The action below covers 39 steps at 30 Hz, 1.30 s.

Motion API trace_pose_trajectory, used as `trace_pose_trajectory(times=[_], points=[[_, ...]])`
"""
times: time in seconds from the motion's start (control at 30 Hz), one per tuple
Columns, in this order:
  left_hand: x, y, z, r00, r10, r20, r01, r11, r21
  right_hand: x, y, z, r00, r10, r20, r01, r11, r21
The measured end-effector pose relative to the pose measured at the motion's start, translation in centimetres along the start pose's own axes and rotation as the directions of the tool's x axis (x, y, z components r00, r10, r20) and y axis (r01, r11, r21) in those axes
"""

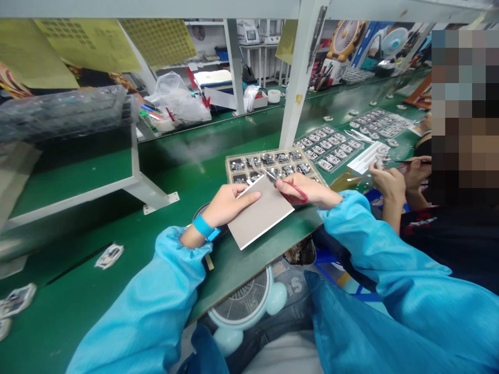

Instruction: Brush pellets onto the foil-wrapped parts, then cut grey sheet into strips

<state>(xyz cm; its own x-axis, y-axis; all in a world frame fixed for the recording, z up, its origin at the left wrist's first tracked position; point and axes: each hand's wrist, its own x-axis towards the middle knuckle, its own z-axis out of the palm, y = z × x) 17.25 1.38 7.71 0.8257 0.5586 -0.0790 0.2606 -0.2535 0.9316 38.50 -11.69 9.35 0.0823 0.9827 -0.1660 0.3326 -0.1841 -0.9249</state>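
My left hand is closed on a grey-brown rectangular sheet with white edges, its thumb lying across the top face. Red-handled tweezers or scissors are in my right hand, whose fingers wrap round the handle. The metal tips point up and left, over the sheet's upper edge. Just behind both hands is a tray of small dark and silver parts in compartments. The sheet is tilted and held above the green table's front edge.
More trays of white parts stand behind at the right. Another person's hands work there. A white post rises from the green bench. White parts and a thin black stick lie at the left.
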Motion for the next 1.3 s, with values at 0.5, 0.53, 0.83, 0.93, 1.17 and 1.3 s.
trace_pose_trajectory(times=[0.5, 0.53, 0.83, 0.93, 1.17, 1.3], points=[[-0.3, 0.4, -3.1, 0.979, 0.029, -0.203, -0.012, 0.996, 0.088, 2.6, -0.7, -4.5, 0.947, 0.198, 0.252, -0.262, 0.931, 0.253], [-0.3, 0.4, -2.9, 0.979, 0.032, -0.199, -0.011, 0.994, 0.104, 2.1, -1.0, -4.2, 0.970, 0.148, 0.191, -0.192, 0.952, 0.239], [-1.2, 1.2, -0.4, 0.980, 0.124, -0.155, -0.070, 0.946, 0.315, -3.2, 0.3, 2.0, 0.937, -0.134, -0.321, 0.128, 0.991, -0.040], [-1.8, 1.4, 0.0, 0.990, 0.123, -0.068, -0.090, 0.927, 0.363, -4.2, 2.0, 3.8, 0.945, -0.055, -0.324, 0.081, 0.994, 0.069], [-2.5, 0.9, 0.0, 0.997, -0.069, 0.024, 0.071, 0.992, -0.105, -6.1, 4.3, 4.7, 0.875, 0.043, -0.481, 0.071, 0.974, 0.215], [-4.1, -0.6, 1.4, 0.976, -0.151, 0.158, 0.194, 0.931, -0.309, -7.2, 5.2, 4.7, 0.841, 0.079, -0.535, 0.047, 0.975, 0.217]])
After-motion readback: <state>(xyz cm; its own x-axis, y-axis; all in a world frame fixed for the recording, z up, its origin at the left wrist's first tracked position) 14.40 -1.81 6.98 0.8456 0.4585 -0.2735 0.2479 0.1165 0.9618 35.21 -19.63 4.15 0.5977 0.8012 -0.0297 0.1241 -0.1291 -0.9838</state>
